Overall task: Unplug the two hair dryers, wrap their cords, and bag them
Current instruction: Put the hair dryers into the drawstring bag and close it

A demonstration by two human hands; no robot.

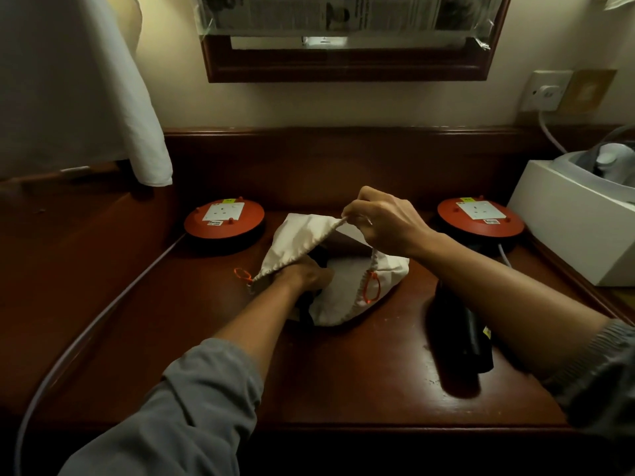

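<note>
Dark wooden desk (343,389), cream wall (178,97), framed mirror (343,63), dim warm light

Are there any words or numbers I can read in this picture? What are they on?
No text here can be read.
Newspaper above the mirror: print too small and blurred.
Left red socket disc: small label and yellow sticker, blurred.
Right red socket disc: small label and yellow sticker, blurred.
Black hair dryer on the table: yellow tag, too small to read.
White bag: no writing shows.
</note>
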